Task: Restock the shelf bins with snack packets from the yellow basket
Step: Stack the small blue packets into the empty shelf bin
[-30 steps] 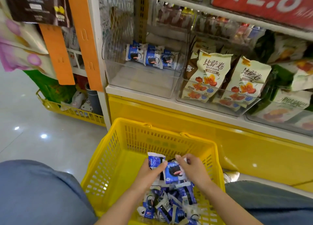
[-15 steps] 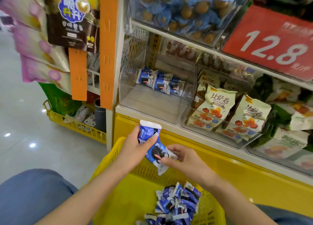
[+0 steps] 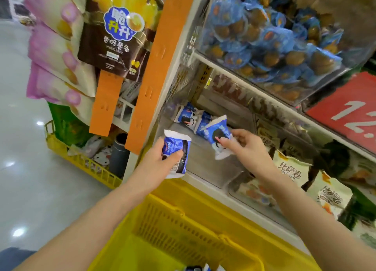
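Reaching up out of the yellow basket at 6 o'clock, both forearms run toward the shelf. A few spare packets show at the basket's bottom edge, so I judge the restocking is not finished.

The hands are well apart, each clamped on its own blue snack packet. The left hand grips the left packet with the thumb laid across its face. That packet stands nearly upright, white crimp toward 12 o'clock, and hangs at the front left corner of the clear bin, about level with its front lip. The right hand pinches the right packet by its lower right side. Its long axis also runs roughly 12 to 6, leaning a little toward 11, and it sits over the bin's floor.

The coming move turns on the rear row of matching packets, which stands against the back of the bin at about 11 o'clock from the right hand and 1 o'clock from the left. The right hand is plainly the nearer — its packet nearly touches the last one in the row. It probably needs only a short push back and a release, while the left must first clear the lip.

Cream bags fill the neighbouring bin at 3 o'clock. Farther up, an upper bin holds blue-wrapped snacks, with a red price sign at 2 o'clock and an orange strip at 11.
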`<state>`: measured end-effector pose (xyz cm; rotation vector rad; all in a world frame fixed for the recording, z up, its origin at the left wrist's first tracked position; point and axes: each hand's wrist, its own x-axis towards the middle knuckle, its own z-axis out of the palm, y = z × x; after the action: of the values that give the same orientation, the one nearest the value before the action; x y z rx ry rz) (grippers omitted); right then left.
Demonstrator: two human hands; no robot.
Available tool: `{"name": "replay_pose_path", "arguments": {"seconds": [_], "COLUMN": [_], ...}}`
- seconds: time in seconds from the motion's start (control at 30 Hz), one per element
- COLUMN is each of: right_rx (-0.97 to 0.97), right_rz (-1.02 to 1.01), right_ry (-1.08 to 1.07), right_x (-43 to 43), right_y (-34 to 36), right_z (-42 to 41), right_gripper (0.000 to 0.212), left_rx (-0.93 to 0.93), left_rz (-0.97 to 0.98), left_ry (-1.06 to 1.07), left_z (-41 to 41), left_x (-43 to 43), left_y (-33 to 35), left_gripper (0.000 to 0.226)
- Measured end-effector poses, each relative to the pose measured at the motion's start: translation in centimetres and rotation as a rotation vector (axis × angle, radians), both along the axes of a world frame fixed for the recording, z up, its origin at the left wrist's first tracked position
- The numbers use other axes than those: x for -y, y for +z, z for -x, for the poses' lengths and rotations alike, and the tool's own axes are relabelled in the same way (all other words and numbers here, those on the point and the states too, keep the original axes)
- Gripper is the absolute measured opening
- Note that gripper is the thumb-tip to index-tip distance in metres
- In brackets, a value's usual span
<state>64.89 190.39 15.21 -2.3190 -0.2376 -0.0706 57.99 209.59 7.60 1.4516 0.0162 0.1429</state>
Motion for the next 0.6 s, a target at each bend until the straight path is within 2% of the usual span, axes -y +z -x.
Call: {"name": "replay_pose_path", "arguments": {"seconds": [0.1, 0.2, 0.3, 0.37, 0.5, 0.6], "right_rx": [0.147, 0.062, -0.040, -0.071, -0.125, -0.088], "right_rz": [0.302, 0.666, 0.922, 0.993, 0.974, 0.981], "right_ry": [-0.144, -0.162, -0.163, -0.159, -0.151, -0.176], "right_x": [-1.1, -1.4, -0.8, -0.2, 0.1, 0.3], "right_y": [0.5, -0.7, -2.5, -3.5, -5.2, -6.0], "right_z": [-5.8, -10.8, -13.8, -15.1, -16.8, -17.3], "right_gripper": [0.040, 0.039, 0.040, 0.040, 0.043, 0.043], "left_rx": [0.027, 0.032, 0.021, 0.029, 0.045, 0.054], "left_rz": [-0.030, -0.012, 0.019, 0.034, 0.063, 0.084], "left_ry": [0.056, 0.105, 0.162, 0.180, 0.175, 0.175], "left_z": [-1.1, -2.2, -3.3, -3.9, -4.7, -4.9], "left_x": [-1.2, -2.1, -2.9, -3.3, -3.9, -4.0], "left_y": [0.5, 0.5, 0.1, -0.3, -1.0, -1.1], "left_gripper": [0.026, 0.026, 0.031, 0.030, 0.030, 0.026]}}
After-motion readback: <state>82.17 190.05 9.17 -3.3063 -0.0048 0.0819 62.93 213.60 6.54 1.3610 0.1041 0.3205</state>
